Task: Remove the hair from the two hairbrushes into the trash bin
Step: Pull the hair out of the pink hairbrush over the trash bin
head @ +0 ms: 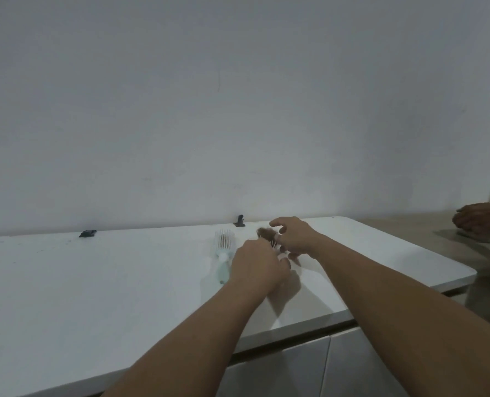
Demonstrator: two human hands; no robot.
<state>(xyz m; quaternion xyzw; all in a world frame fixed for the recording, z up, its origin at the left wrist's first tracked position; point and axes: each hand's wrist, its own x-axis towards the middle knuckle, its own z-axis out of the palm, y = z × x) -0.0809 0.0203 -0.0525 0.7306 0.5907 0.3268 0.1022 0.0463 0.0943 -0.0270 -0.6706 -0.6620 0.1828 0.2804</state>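
Surface: white flat tabletop [95,282] against a plain pale wall, grey cabinet fronts [295,365] below its near edge.
Left hand [259,269]: over the middle of the tabletop, back towards the camera, fingers curled in and closed on something hidden beneath the palm; likely the handle of the second brush, but cannot tell for sure.
Right hand [293,239]: just beyond the left hand, nearer the far edge, thumb and forefinger spread apart, the other fingers bent down onto the bristles.
Second hairbrush [273,243]: only a few pale bristles visible between the two hands; body and handle hidden.
Clump of brown hair [266,233]: small fuzzy tuft at the tips of the right hand's fingers, sitting on top of those bristles, near the far edge of the tabletop.
White vented hairbrush with a pale green handle [224,250]: lying flat on the tabletop just left of the left hand, head towards the far edge, handle towards the near edge, brownish hair visible between its ribs.
Small dark clip-like fittings: one [87,233] at the far edge to the left, one [239,221] at the far edge behind the brushes.
Another person's hand [481,222]: at the right, resting on a separate beige surface beyond the tabletop's right corner.
Trash bin: out of view.
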